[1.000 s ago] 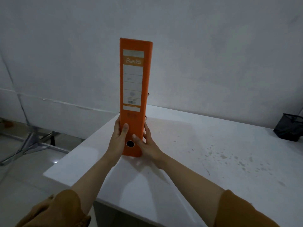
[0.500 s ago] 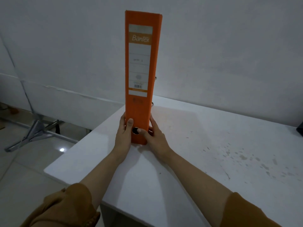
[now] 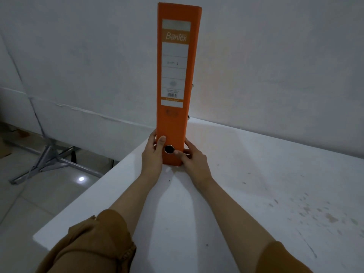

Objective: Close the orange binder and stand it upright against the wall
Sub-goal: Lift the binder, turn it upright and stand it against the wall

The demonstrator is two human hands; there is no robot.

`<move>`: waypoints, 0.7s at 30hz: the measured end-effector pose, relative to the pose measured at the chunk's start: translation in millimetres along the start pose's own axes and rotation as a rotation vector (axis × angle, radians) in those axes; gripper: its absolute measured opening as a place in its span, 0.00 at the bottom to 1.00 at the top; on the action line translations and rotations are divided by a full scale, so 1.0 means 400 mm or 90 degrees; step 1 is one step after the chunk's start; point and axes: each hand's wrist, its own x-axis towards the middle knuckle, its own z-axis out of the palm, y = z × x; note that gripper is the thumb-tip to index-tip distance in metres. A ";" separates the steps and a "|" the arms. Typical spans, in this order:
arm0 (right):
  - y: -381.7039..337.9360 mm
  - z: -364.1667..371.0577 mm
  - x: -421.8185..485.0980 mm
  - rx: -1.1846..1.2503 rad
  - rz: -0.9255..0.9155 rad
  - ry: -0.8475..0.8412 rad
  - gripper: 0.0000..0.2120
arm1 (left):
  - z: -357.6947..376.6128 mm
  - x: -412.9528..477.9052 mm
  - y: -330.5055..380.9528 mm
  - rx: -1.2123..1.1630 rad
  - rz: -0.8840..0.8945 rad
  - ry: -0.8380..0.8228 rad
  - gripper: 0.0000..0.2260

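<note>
The orange binder [image 3: 175, 119] (closed, spine facing out) stands upright on the surface [image 3: 246, 194], nearer the wall [image 3: 275, 56] than before; both hands' fingers [image 3: 189, 148] clasp its base.

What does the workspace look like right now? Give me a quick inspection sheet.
Surface: white table, with scattered specks and stains toward its right side.
Job's things: orange binder closed, standing upright on the table near the wall, spine label facing the camera; contact with the wall cannot be told.
Clutter: nothing seen on the table.
Hands: left hand and right hand each grip one side of the binder's base, thumbs on the spine beside the finger hole.
Cables: nothing seen.
Surroundings: metal stand legs on the tiled floor to the left.
</note>
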 end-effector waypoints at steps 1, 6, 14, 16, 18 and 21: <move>0.001 0.000 0.011 -0.004 -0.003 0.004 0.28 | 0.001 0.012 -0.003 0.005 -0.001 -0.001 0.21; 0.010 0.005 0.059 -0.013 0.007 0.016 0.29 | -0.005 0.072 -0.018 0.013 -0.008 -0.028 0.22; 0.026 -0.005 0.114 -0.018 -0.002 0.033 0.29 | -0.008 0.122 -0.032 -0.002 -0.020 -0.007 0.20; 0.026 -0.003 0.121 -0.041 -0.009 0.033 0.28 | -0.007 0.126 -0.036 0.001 -0.022 0.011 0.20; 0.027 0.000 0.127 -0.068 -0.010 0.027 0.28 | -0.004 0.131 -0.040 0.017 -0.025 0.025 0.20; 0.024 0.003 0.131 -0.088 -0.005 0.018 0.28 | 0.001 0.141 -0.045 0.049 -0.020 0.044 0.19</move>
